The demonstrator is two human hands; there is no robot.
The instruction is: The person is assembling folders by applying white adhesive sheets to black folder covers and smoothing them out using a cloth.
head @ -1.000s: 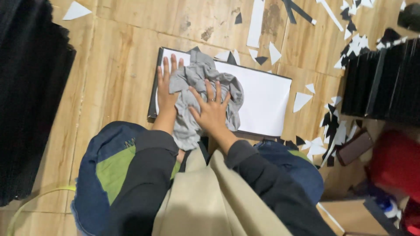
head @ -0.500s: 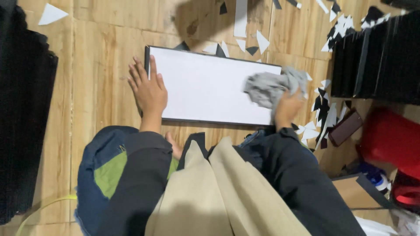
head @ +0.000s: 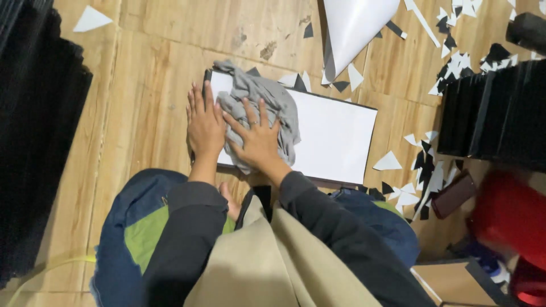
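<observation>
Flattened, with fingers spread and nothing clasped, the left hand (head: pixel 205 128) is laid palm-down at the left edge of the white board (head: pixel 335 139), its thumb side touching the grey cloth (head: pixel 264 108). No closed grip is formed by either hand: the right hand (head: pixel 256 139) is likewise opened wide and pressed flat on top of the crumpled cloth, which is pinned under the palm rather than held between the fingers. The cloth is bunched over the left part of the board, at about 10 o'clock from the board's middle. The board itself is laid flat on the wooden floor (head: pixel 142 68), directly at 12 o'clock from the person's knees. A stack of black sheets (head: pixel 34 142) is seen at 9 o'clock from the hands. A large curled white sheet (head: pixel 355 25) is lying at 1 o'clock, and black and white paper scraps (head: pixel 424 170) are scattered at 3 o'clock, near a second black stack (head: pixel 495 113).
</observation>
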